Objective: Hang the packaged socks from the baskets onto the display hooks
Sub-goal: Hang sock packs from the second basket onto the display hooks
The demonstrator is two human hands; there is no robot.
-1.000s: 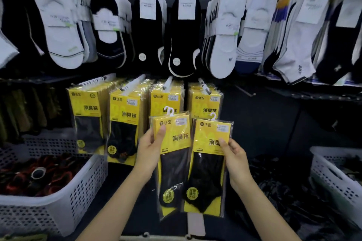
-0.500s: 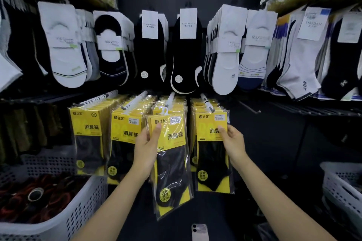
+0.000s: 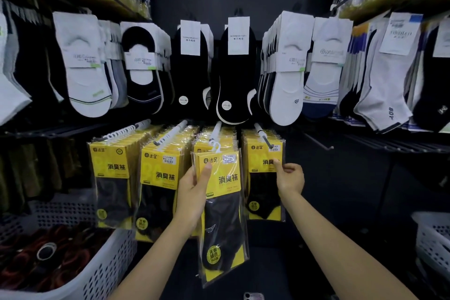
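Note:
Four display hooks in the lower row carry yellow packaged socks. My left hand [image 3: 194, 192] grips a yellow sock package [image 3: 222, 204] by its upper left edge, thumb on the front. That package's white hanger [image 3: 215, 147] sits just below the tip of the third hook [image 3: 215, 129], in front of the stack there. Another package [image 3: 264, 178] hangs at the front of the fourth hook [image 3: 261, 135]. My right hand [image 3: 291, 178] is beside its right edge, thumb tip touching the front, fingers loosely curled and holding nothing.
A white perforated basket [image 3: 97, 275] with dark red and black items stands at lower left. Another white basket [image 3: 433, 238] is at lower right. Rows of white and black socks [image 3: 233, 73] hang above. A phone [image 3: 253, 296] lies at the bottom edge.
My right hand lifted its package onto the fourth hook and let go of it. My left hand raised its package up to the third hook's tip.

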